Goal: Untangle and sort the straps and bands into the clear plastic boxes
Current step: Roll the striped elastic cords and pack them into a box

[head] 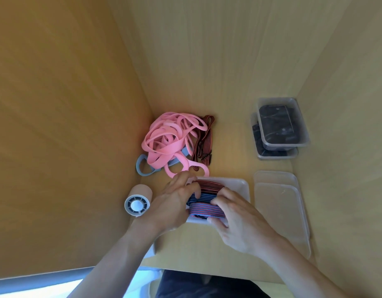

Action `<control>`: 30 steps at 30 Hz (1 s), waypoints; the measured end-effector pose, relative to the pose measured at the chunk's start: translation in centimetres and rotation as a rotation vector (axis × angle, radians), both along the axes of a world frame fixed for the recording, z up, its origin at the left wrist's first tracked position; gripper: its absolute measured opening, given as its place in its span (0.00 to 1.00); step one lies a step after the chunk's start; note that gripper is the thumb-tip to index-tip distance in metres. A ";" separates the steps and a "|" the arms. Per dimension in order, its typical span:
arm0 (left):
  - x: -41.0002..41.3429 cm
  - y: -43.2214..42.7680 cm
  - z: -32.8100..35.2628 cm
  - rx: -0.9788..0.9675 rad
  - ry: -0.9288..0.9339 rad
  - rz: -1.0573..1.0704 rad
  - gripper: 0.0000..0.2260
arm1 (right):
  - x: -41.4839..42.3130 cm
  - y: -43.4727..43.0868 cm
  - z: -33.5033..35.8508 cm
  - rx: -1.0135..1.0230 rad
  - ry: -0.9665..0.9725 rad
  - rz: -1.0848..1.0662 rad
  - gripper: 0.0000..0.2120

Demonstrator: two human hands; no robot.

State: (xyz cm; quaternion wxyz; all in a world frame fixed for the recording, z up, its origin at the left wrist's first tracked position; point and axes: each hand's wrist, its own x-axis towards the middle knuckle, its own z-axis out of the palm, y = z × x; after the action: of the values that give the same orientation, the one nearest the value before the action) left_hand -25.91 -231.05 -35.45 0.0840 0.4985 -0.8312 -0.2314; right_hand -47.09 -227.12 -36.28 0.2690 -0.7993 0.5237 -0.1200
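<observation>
grey band (140, 167) half under pink bands (164, 136), lower stacked box (276, 155) mostly covered

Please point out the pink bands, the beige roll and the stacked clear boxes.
pink bands (164, 138): head view, a loop in the pile's middle.
beige roll (136, 204): head view, its white end cap.
stacked clear boxes (285, 144): head view, upper box's front wall.
</observation>
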 end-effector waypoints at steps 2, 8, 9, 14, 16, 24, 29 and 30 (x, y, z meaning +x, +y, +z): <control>0.0 -0.1 0.0 0.012 0.005 0.029 0.16 | 0.3 -0.1 0.1 -0.004 0.056 0.002 0.17; -0.5 -1.6 -0.6 -0.087 -0.080 -0.032 0.15 | 0.6 -0.2 0.7 -0.044 0.072 0.009 0.14; -0.5 -1.8 -0.8 -0.110 -0.094 -0.041 0.15 | 0.6 -0.3 0.8 -0.045 0.076 0.005 0.13; 0.1 -2.1 -1.3 -0.177 -0.093 -0.057 0.14 | 1.2 -0.5 0.6 -0.074 0.116 0.046 0.10; 0.3 -2.2 -1.4 -0.185 -0.097 -0.056 0.15 | 1.2 -0.4 0.5 -0.075 0.137 0.075 0.09; 0.3 -2.4 -1.3 -0.229 -0.116 -0.027 0.15 | 1.8 -0.9 0.9 -0.058 0.229 0.118 0.10; -0.1 -2.6 -0.9 -0.114 -0.079 -0.026 0.14 | 2.5 -1.0 1.1 -0.066 0.242 0.084 0.08; 0.0 -2.7 -0.7 -0.070 -0.066 -0.028 0.14 | 2.6 -1.1 1.3 -0.064 0.241 0.080 0.07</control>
State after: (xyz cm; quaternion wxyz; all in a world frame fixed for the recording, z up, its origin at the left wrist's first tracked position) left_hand -25.92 -233.75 -36.12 0.0706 0.4910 -0.8480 -0.1867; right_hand -44.47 -228.25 -35.03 0.1832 -0.8364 0.5158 -0.0289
